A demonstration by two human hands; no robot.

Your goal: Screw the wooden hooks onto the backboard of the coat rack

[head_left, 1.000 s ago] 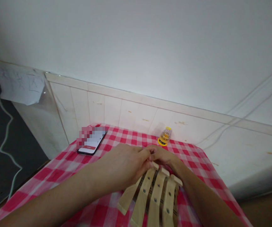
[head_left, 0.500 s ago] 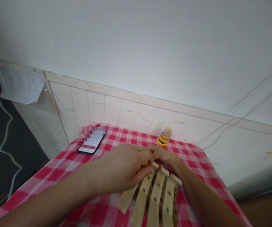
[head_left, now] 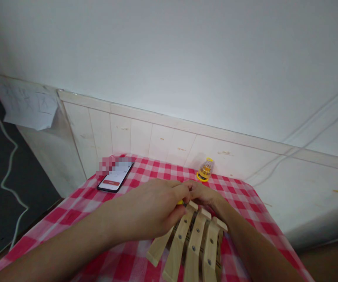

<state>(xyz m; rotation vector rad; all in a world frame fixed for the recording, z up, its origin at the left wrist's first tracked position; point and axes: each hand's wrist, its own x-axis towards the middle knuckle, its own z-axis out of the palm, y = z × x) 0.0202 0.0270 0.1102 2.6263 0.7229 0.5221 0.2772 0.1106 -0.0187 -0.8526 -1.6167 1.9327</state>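
On the tablecloth in front of me lies a slatted wooden piece [head_left: 198, 243], several pale curved strips with screws in their faces. My left hand [head_left: 159, 203] reaches over its left side, closed around a small screwdriver [head_left: 180, 202]; only a bit of its yellow handle shows between the fingers. At the far end of the strips is my right hand [head_left: 202, 192], fingers bent and gripping there, meeting the fingertips of my left. The screwdriver's tip and the spot between the two hands are hidden.
A clear bit case with yellow ends [head_left: 205, 170] stands at the table's back edge. A phone [head_left: 116, 176] with a lit screen lies at the back left. The red-and-white checked tablecloth [head_left: 154, 166] meets a panelled wall [head_left: 141, 137]. A white cable [head_left: 8, 156] hangs at left.
The view has shifted very slightly. Both hands stay at the far end of the wooden piece, the left fingers a touch moved, with a little more of the yellow handle's surroundings showing.
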